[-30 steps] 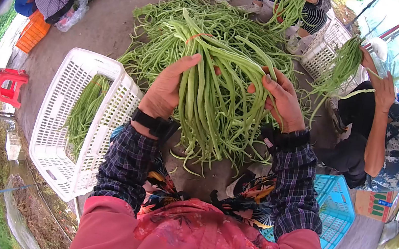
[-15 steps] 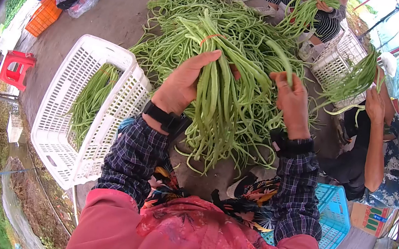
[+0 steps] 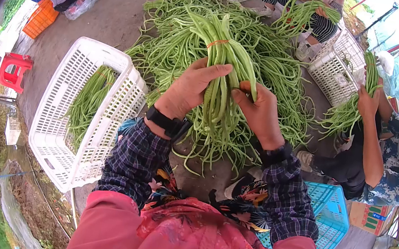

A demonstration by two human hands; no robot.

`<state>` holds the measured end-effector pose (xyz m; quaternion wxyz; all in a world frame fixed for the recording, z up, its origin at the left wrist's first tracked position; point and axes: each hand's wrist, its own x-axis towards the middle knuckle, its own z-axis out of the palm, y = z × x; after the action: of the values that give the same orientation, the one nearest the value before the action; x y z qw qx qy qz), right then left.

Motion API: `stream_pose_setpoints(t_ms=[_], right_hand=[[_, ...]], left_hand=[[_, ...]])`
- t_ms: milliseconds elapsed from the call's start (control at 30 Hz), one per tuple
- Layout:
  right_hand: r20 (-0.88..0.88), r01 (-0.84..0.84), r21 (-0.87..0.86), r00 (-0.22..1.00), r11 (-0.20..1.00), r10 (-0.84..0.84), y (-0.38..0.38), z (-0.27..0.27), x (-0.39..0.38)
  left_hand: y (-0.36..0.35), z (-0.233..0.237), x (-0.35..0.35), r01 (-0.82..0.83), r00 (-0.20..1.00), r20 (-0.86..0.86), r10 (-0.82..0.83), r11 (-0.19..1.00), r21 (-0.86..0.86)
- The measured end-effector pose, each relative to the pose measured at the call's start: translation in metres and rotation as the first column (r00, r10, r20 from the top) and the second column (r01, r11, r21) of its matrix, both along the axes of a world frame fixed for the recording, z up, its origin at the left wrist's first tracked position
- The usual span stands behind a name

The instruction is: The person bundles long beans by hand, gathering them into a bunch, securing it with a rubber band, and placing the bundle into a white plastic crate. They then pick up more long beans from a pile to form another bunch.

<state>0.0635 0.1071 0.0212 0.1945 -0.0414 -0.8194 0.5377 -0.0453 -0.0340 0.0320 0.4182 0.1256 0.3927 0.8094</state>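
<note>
Green long-bean bundle [image 3: 220, 86] clasped between left hand [image 3: 189, 90] and right hand [image 3: 257, 113], fingers seemingly wrapped round it; squaring the stalks, next needs a firm, even grip

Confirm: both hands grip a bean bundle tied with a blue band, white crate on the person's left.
The band is orange, not blue; the head view shows it. The left hand and right hand do grip the bean bundle, white crate at left.
</note>
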Motion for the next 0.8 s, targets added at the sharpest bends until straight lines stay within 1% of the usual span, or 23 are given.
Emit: stream_pose_setpoints(t_ms=[33, 67, 100, 133, 167, 233, 267, 300, 367, 400, 433, 467, 500, 533, 567, 600, 633, 667, 700, 733, 767, 800], right_hand=[[-0.008, -0.046, -0.128, 0.999, 0.991, 0.045, 0.001, 0.000, 0.000], [-0.009, -0.047, -0.129, 0.999, 0.991, 0.046, 0.004, 0.003, 0.000], [0.054, -0.040, -0.153, 0.997, 0.988, 0.048, 0.008, 0.009, 0.002], [0.115, -0.034, -0.173, 0.992, 0.984, 0.054, 0.010, 0.014, 0.001], [0.111, -0.041, -0.168, 0.992, 0.985, 0.060, 0.009, 0.018, 0.000], [0.234, -0.067, -0.445, 0.954, 0.893, 0.188, 0.007, 0.023, 0.001], [0.232, -0.031, -0.484, 0.959, 0.875, 0.163, 0.002, 0.019, -0.002], [0.227, -0.035, -0.481, 0.960, 0.876, 0.163, -0.003, 0.017, -0.004], [0.161, -0.049, -0.230, 0.983, 0.972, 0.088, -0.011, 0.014, -0.007], [0.099, -0.074, -0.231, 0.990, 0.970, 0.100, -0.014, 0.005, -0.009], [0.100, -0.079, -0.230, 0.990, 0.970, 0.104, -0.015, 0.006, -0.008], [0.133, -0.072, -0.132, 0.987, 0.989, 0.090, -0.016, 0.006, -0.006], [0.165, -0.068, -0.035, 0.984, 0.997, 0.072, -0.018, 0.005, -0.004], [0.167, -0.055, 0.087, 0.985, 0.995, 0.040, -0.019, 0.007, -0.003], [0.168, -0.057, 0.086, 0.985, 0.995, 0.042, -0.018, 0.002, 0.000], [0.232, -0.093, 0.048, 0.969, 0.995, 0.079, -0.016, -0.006, 0.005], [0.294, -0.127, 0.009, 0.949, 0.992, 0.119, -0.014, -0.015, 0.010], [0.373, -0.121, -0.215, 0.907, 0.969, 0.196, -0.012, -0.020, 0.015], [0.373, -0.125, -0.214, 0.906, 0.969, 0.199, -0.004, -0.020, 0.024], [0.332, -0.114, -0.388, 0.908, 0.915, 0.254, 0.008, -0.020, 0.033], [0.282, -0.103, -0.549, 0.911, 0.830, 0.300, 0.021, -0.019, 0.039], [0.101, -0.164, -0.668, 0.947, 0.726, 0.306, 0.035, -0.015, 0.043]], left_hand=[[-0.001, -0.001, -0.001, 0.023, 1.000, -0.012, -0.023, 1.000, -0.001], [-0.002, -0.001, -0.002, 0.047, 0.999, -0.025, -0.047, 0.999, -0.002], [-0.003, 0.000, -0.001, 0.046, 0.999, -0.026, -0.046, 0.999, -0.001], [-0.005, 0.004, 0.001, 0.050, 0.997, -0.064, -0.050, 0.999, -0.013], [-0.006, 0.007, 0.003, 0.050, 0.993, -0.104, -0.052, 0.998, -0.024], [-0.003, 0.003, 0.004, 0.027, 0.995, -0.099, -0.029, 0.999, -0.024], [-0.002, 0.002, 0.004, -0.003, 0.996, -0.094, 0.001, 1.000, -0.020], [0.000, 0.001, 0.004, -0.031, 0.996, -0.088, 0.029, 0.999, -0.017], [0.004, -0.007, 0.002, -0.054, 0.994, -0.092, 0.053, 0.998, -0.010], [0.005, -0.010, 0.001, -0.082, 0.994, -0.066, 0.082, 0.997, 0.004], [0.005, -0.009, 0.001, -0.113, 0.993, -0.041, 0.113, 0.993, 0.018], [0.006, -0.003, 0.004, -0.195, 0.981, 0.021, 0.195, 0.981, 0.007], [0.004, -0.005, 0.000, -0.202, 0.979, 0.023, 0.202, 0.979, 0.006], [0.002, -0.006, -0.007, -0.238, 0.969, 0.070, 0.238, 0.971, -0.012], [-0.001, -0.007, -0.013, -0.269, 0.956, 0.114, 0.271, 0.963, -0.032], [-0.007, -0.007, -0.019, -0.243, 0.968, 0.068, 0.242, 0.970, 0.002], [-0.011, -0.009, -0.026, -0.244, 0.968, 0.067, 0.243, 0.970, 0.002], [-0.014, -0.013, -0.035, -0.281, 0.956, 0.104, 0.273, 0.957, 0.071], [-0.018, -0.016, -0.043, -0.321, 0.943, 0.144, 0.301, 0.937, 0.140], [-0.023, -0.016, -0.048, -0.337, 0.934, 0.175, 0.311, 0.929, 0.150], [-0.025, -0.010, -0.046, -0.340, 0.934, 0.174, 0.313, 0.928, 0.153], [-0.028, -0.005, -0.042, -0.326, 0.942, 0.139, 0.306, 0.933, 0.154]])
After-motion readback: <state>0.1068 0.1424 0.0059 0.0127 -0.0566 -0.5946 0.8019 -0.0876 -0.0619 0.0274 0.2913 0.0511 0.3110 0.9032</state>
